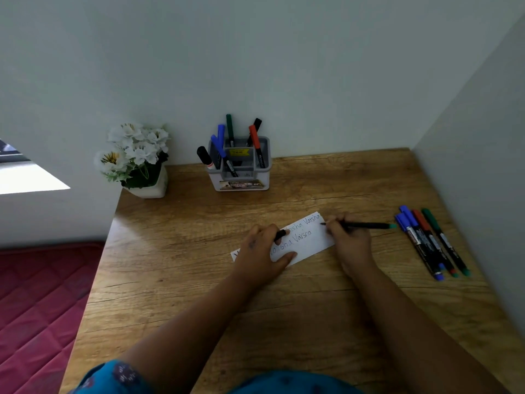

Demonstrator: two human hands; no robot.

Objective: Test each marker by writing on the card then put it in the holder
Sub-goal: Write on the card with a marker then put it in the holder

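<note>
Left of centre, the left hand (262, 251) lies on the card (308, 237), thumb pressing the paper, fingers curled round a dark cap (280, 235); it should bear down so the card cannot skid. Just right, the right hand (350, 240) pinches a green-ended marker (365, 224), tip at the card's upper right corner, where little bare paper remains. The holder (240, 166) waits upper centre; four untested markers (431, 240) lie far right.
</note>
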